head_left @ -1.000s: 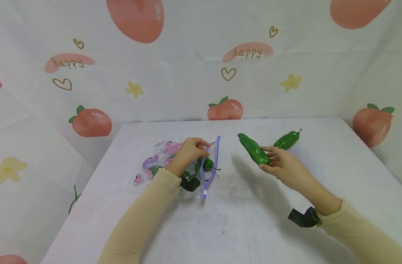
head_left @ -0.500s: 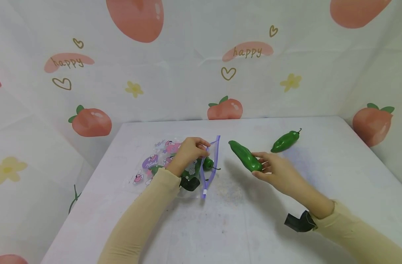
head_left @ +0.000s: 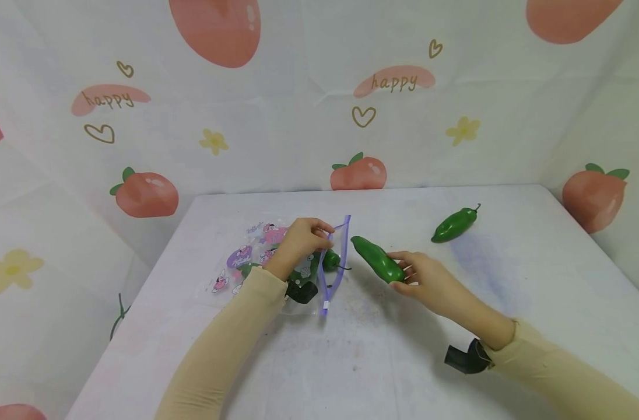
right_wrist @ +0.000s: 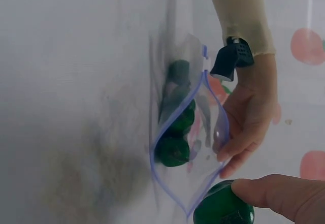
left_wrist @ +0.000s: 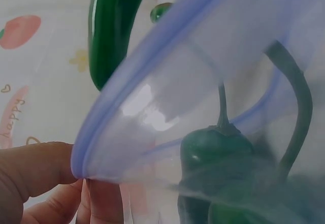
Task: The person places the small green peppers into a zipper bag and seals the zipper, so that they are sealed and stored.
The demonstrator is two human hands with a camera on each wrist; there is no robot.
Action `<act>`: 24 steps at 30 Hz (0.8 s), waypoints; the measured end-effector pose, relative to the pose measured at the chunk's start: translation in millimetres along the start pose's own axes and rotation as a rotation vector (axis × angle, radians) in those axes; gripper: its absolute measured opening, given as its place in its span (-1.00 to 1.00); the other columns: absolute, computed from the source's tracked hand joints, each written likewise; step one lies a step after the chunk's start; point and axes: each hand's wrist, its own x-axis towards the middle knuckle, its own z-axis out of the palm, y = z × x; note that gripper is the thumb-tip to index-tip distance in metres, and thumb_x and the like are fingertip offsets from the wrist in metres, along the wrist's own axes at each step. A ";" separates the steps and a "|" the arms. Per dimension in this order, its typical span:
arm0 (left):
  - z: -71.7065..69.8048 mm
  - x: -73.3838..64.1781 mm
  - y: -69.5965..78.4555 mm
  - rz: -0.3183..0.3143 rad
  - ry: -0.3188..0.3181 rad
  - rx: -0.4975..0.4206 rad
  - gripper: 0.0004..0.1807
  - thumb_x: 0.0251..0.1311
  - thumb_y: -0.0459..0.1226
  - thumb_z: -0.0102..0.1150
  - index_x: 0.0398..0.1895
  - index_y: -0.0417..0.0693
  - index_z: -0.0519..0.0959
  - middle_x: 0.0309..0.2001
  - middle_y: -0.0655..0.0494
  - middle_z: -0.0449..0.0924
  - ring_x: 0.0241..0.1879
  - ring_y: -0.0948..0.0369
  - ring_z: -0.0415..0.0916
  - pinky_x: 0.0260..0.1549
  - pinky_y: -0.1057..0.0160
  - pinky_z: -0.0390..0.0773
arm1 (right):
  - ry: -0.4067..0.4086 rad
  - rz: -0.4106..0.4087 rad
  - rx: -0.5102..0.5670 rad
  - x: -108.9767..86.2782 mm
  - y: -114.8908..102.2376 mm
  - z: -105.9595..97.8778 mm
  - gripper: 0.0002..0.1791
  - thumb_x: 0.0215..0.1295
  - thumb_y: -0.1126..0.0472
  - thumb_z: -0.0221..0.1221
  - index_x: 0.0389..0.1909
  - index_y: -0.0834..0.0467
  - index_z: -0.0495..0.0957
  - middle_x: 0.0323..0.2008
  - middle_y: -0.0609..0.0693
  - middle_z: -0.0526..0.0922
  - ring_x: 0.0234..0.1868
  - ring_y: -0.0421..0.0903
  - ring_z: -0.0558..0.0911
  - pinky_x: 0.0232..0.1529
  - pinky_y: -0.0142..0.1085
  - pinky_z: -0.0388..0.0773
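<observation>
My left hand (head_left: 301, 245) pinches the far edge of a clear zip bag (head_left: 344, 248) with a purple zip and cartoon prints. The bag lies on its side, its mouth spread toward the right. Green peppers (right_wrist: 172, 150) lie inside, one stem poking out at the mouth. My right hand (head_left: 429, 280) grips a long green pepper (head_left: 376, 259) between thumb and fingers, tip pointing at the bag mouth. In the left wrist view that held pepper (left_wrist: 114, 31) hangs just outside the purple rim (left_wrist: 127, 76). The right wrist view shows only its near end, under the thumb (right_wrist: 279, 191).
Another green pepper (head_left: 455, 225) lies at the back right of the white table (head_left: 361, 361). Behind stands a white cloth (head_left: 288, 116) printed with peaches and flowers. A black wrist camera (head_left: 469, 357) sticks out below the right sleeve.
My right hand has carried the pepper left and slightly toward me, close to the bag mouth. The other loose pepper is fully uncovered now. My left hand and the bag have stayed put.
</observation>
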 end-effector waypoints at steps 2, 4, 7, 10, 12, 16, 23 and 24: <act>-0.1 0.2 -0.2 0.001 0.000 -0.001 -0.63 0.03 -0.38 0.33 -0.02 -0.19 0.63 -0.38 0.06 0.56 -0.41 0.21 0.49 -0.40 0.35 0.46 | -0.007 0.002 -0.007 0.7 0.4 2.4 -0.38 0.20 0.28 0.27 0.30 0.27 0.36 -0.06 0.21 0.57 -0.12 0.05 0.62 -0.09 -0.08 0.61; -0.3 0.5 -0.6 0.004 -0.001 -0.004 -0.63 0.04 -0.38 0.32 -0.02 -0.19 0.63 -0.39 0.06 0.56 -0.41 0.21 0.49 -0.40 0.35 0.46 | -0.014 0.009 -0.012 1.5 0.2 4.6 -0.38 0.20 0.27 0.28 0.29 0.27 0.38 -0.07 0.21 0.56 -0.13 0.04 0.61 -0.11 -0.10 0.61; -0.8 0.7 -1.0 0.005 -0.004 -0.007 -0.63 0.04 -0.38 0.32 -0.02 -0.20 0.63 -0.38 0.06 0.56 -0.41 0.21 0.49 -0.39 0.35 0.47 | -0.028 0.023 -0.010 3.3 -0.5 8.0 -0.39 0.19 0.26 0.29 0.27 0.27 0.39 -0.08 0.20 0.56 -0.14 0.03 0.60 -0.14 -0.11 0.60; -1.7 0.9 -0.9 0.004 -0.005 -0.004 -0.64 0.06 -0.38 0.33 -0.01 -0.19 0.63 -0.36 0.05 0.57 -0.40 0.21 0.51 -0.35 0.34 0.52 | -0.044 0.039 -0.013 5.8 -0.7 11.3 -0.38 0.18 0.25 0.31 0.27 0.27 0.40 -0.09 0.19 0.57 -0.14 0.01 0.58 -0.15 -0.12 0.60; -2.4 1.3 -0.8 0.004 -0.007 -0.002 -0.65 0.07 -0.38 0.32 -0.01 -0.19 0.63 -0.35 0.04 0.57 -0.39 0.21 0.52 -0.32 0.32 0.55 | -0.056 0.055 -0.013 7.5 -0.4 13.7 -0.38 0.18 0.24 0.31 0.27 0.27 0.40 -0.08 0.18 0.57 -0.14 0.00 0.57 -0.15 -0.14 0.60; -3.0 0.7 -0.7 0.011 -0.009 -0.006 -0.65 0.08 -0.38 0.32 -0.01 -0.20 0.63 -0.34 0.03 0.58 -0.38 0.20 0.54 -0.28 0.30 0.58 | -0.069 0.062 -0.009 10.3 2.1 17.8 -0.38 0.18 0.23 0.32 0.26 0.27 0.40 -0.08 0.18 0.58 -0.15 -0.02 0.56 -0.17 -0.17 0.59; -1.7 -0.5 0.5 0.007 -0.007 0.003 -0.65 0.08 -0.37 0.31 -0.01 -0.19 0.63 -0.33 0.03 0.60 -0.38 0.21 0.54 -0.33 0.32 0.54 | -0.066 0.022 -0.010 13.9 5.8 24.4 -0.39 0.15 0.25 0.33 0.23 0.32 0.42 -0.12 0.20 0.61 -0.24 -0.07 0.55 -0.24 -0.25 0.54; -1.6 -0.4 0.5 0.010 -0.005 0.002 -0.65 0.08 -0.37 0.31 -0.02 -0.19 0.63 -0.34 0.03 0.60 -0.39 0.21 0.54 -0.34 0.33 0.54 | -0.068 0.021 -0.011 14.3 5.6 25.3 -0.39 0.15 0.25 0.33 0.23 0.32 0.43 -0.13 0.20 0.61 -0.25 -0.08 0.55 -0.25 -0.25 0.53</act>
